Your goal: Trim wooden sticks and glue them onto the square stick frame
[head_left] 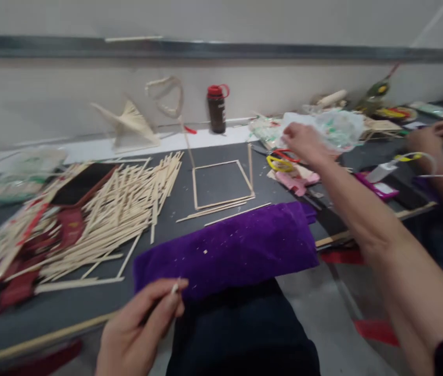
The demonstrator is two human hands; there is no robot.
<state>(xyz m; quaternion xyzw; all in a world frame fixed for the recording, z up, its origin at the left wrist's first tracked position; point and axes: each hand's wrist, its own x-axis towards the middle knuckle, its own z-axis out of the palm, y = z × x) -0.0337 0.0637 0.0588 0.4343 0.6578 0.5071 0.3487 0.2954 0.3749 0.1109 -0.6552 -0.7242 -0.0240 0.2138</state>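
My left hand [139,326] is closed at the lower left, thumb and forefinger pinching a small pale piece of stick [175,286]. It is held at the near left corner of a purple cloth [225,250] dotted with crumbs. My right hand [303,140] stretches to the back right with curled fingers, beside a clear plastic bag [339,128] and above scissors with yellow and orange handles [280,163]. What its fingertips hold, if anything, is hidden. A square frame of thin sticks [195,188] lies on the grey table, one stick [250,169] rising from its right side.
Many loose wooden sticks [127,203] and a dark phone [84,184] cover the table's left. Behind stand a fan-shaped stick model [131,122] and a red-lidded bottle [217,110]. A white bottle [381,171] and another person's hands [427,143] are at right.
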